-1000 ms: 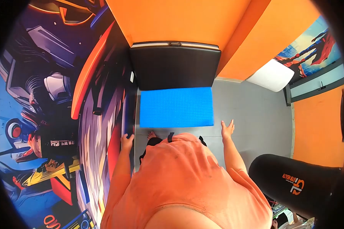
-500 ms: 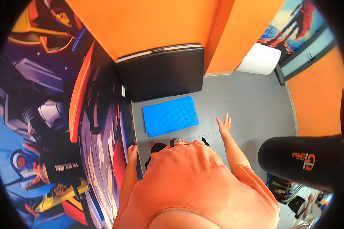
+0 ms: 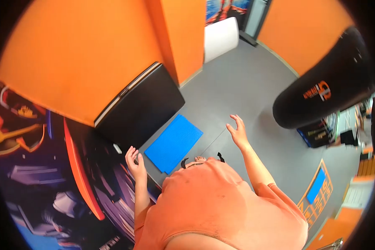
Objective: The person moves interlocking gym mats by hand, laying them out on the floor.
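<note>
My left hand (image 3: 136,163) is raised with its fingers apart and nothing in it, in front of the mural wall and left of a blue mat. My right hand (image 3: 237,131) is held out over the grey floor, empty, its fingers spread. The blue mat (image 3: 174,143) lies folded or stacked on the floor between my two hands, nearer the left one. Neither hand touches it. Below the mat, a bare foot (image 3: 200,158) shows past my orange shirt (image 3: 221,200).
A black padded panel (image 3: 143,104) leans on the orange wall (image 3: 79,54). A black punching bag (image 3: 321,87) hangs at the right. A white board (image 3: 221,38) stands at the back. Another blue mat (image 3: 316,186) lies on floor markings at the lower right. A colourful mural (image 3: 33,175) covers the left wall.
The view has turned to the right, bringing the floor markings and second mat into sight. My left hand is higher and its fingers more visibly spread. My right hand stays out and open.
</note>
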A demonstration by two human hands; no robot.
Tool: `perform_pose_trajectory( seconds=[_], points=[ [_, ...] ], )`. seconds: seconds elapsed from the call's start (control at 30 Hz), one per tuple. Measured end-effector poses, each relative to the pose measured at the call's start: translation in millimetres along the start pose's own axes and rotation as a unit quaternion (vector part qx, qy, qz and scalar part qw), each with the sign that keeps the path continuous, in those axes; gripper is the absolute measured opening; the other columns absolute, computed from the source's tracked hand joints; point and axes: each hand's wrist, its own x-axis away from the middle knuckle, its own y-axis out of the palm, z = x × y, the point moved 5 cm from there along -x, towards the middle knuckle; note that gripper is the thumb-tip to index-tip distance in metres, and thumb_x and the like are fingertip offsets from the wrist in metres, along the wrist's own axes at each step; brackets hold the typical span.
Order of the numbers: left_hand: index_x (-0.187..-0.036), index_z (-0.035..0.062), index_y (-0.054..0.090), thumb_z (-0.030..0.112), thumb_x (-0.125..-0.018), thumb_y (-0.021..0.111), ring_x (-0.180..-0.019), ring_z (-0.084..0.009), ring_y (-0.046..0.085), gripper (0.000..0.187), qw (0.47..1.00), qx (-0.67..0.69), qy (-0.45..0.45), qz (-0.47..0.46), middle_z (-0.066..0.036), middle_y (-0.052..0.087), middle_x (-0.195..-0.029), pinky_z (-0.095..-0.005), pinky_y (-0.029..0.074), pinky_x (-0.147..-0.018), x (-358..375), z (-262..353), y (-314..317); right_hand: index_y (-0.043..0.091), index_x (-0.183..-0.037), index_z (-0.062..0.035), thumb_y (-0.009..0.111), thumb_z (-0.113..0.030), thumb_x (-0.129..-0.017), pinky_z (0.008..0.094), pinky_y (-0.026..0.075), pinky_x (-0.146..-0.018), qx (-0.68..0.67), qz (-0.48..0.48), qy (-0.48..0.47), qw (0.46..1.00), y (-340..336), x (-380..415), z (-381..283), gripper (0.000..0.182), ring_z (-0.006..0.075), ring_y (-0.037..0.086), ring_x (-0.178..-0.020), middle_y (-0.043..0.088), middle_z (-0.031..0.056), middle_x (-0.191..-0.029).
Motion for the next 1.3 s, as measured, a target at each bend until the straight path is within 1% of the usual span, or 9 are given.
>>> perform_pose_trajectory(
  seconds=[0.23, 0.33, 0.47, 0.6, 0.73, 0.9, 1.0, 1.17, 1.3],
  points=[
    [-0.123, 0.0022, 0.061, 0.005, -0.094, 0.062, -0.113, -0.0228, 0.062, 0.029, 0.974, -0.047, 0.07, -0.211, -0.013, 0.05, -0.144, -0.0368, 0.049, -0.1, -17, 37, 38, 0.054, -0.141, -0.0095, 0.068, -0.023, -0.093, 0.0444, 0.036, -0.118, -0.037, 0.119, 0.18, 0.976, -57, 139, 65, 0.052, 0.0334, 0.039, -0.145, 0.045, 0.0177, -0.153],
    [-0.123, 0.002, 0.061, 0.005, -0.094, 0.063, -0.113, -0.0231, 0.062, 0.029, 0.943, -0.01, 0.05, -0.328, -0.013, 0.048, -0.145, -0.0375, 0.05, -0.099, 8, 23, 66, 0.051, -0.142, -0.0081, 0.067, -0.021, -0.094, 0.0426, 0.036, -0.117, -0.115, 0.225, 0.256, 0.933, -67, 229, 93, 0.053, 0.0318, 0.042, -0.143, 0.048, 0.0155, -0.15],
    [-0.123, 0.0015, 0.062, 0.005, -0.094, 0.063, -0.113, -0.0234, 0.063, 0.029, 0.86, -0.024, 0.08, -0.504, -0.013, 0.048, -0.145, -0.0373, 0.051, -0.099, 33, 30, 106, 0.047, -0.147, -0.0096, 0.063, -0.021, -0.096, 0.0432, 0.034, -0.117, -0.2, 0.319, 0.385, 0.843, -72, 362, 114, 0.055, 0.0294, 0.042, -0.143, 0.049, 0.0147, -0.151],
    [-0.122, 0.0016, 0.062, 0.004, -0.094, 0.064, -0.112, -0.0229, 0.063, 0.029, 0.822, 0.01, 0.112, -0.558, -0.012, 0.05, -0.143, -0.037, 0.051, -0.099, 62, 65, 154, 0.047, -0.147, -0.0129, 0.061, -0.025, -0.096, 0.0443, 0.037, -0.112, -0.259, 0.42, 0.448, 0.746, -92, 458, 129, 0.055, 0.0264, 0.045, -0.139, 0.05, 0.012, -0.151],
    [-0.12, 0.0022, 0.063, 0.004, -0.094, 0.064, -0.111, -0.022, 0.064, 0.027, 0.787, 0.044, 0.126, -0.603, -0.013, 0.055, -0.138, -0.0376, 0.052, -0.097, 117, 107, 204, 0.049, -0.146, -0.0148, 0.061, -0.027, -0.095, 0.0418, 0.04, -0.105, -0.278, 0.494, 0.448, 0.691, -107, 517, 155, 0.053, 0.0229, 0.048, -0.134, 0.053, 0.0094, -0.145],
    [-0.12, 0.0047, 0.064, 0.004, -0.095, 0.064, -0.108, -0.0192, 0.065, 0.025, 0.703, 0.066, 0.179, -0.686, -0.011, 0.056, -0.138, -0.0353, 0.052, -0.096, 210, 174, 269, 0.051, -0.144, -0.0166, 0.061, -0.026, -0.096, 0.0402, 0.041, -0.103, -0.338, 0.545, 0.457, 0.617, -149, 557, 174, 0.05, 0.02, 0.052, -0.127, 0.057, 0.0055, -0.136],
    [-0.119, 0.0059, 0.065, 0.004, -0.095, 0.063, -0.105, -0.0176, 0.067, 0.024, 0.671, 0.083, 0.195, -0.71, -0.01, 0.057, -0.137, -0.0348, 0.052, -0.096, 268, 202, 324, 0.049, -0.144, -0.0145, 0.062, -0.027, -0.094, 0.0388, 0.041, -0.102, -0.344, 0.584, 0.432, 0.595, -181, 585, 208, 0.054, 0.0202, 0.052, -0.124, 0.061, 0.0074, -0.133],
    [-0.119, 0.0062, 0.065, 0.005, -0.096, 0.063, -0.104, -0.0176, 0.067, 0.022, 0.628, 0.114, 0.22, -0.737, -0.009, 0.057, -0.135, -0.0344, 0.053, -0.095, 376, 252, 411, 0.049, -0.144, -0.0137, 0.062, -0.029, -0.095, 0.0429, 0.04, -0.105, -0.345, 0.608, 0.415, 0.582, -254, 632, 238, 0.053, 0.0238, 0.049, -0.134, 0.057, 0.0107, -0.142],
    [-0.119, 0.005, 0.065, 0.006, -0.096, 0.063, -0.107, -0.0195, 0.065, 0.023, 0.564, 0.11, 0.238, -0.783, -0.01, 0.059, -0.134, -0.0346, 0.053, -0.094, 460, 306, 462, 0.051, -0.142, -0.0155, 0.062, -0.031, -0.097, 0.0412, 0.038, -0.107, -0.321, 0.652, 0.385, 0.57, -309, 665, 251, 0.049, 0.0213, 0.053, -0.13, 0.057, 0.0066, -0.14]
  ],
)
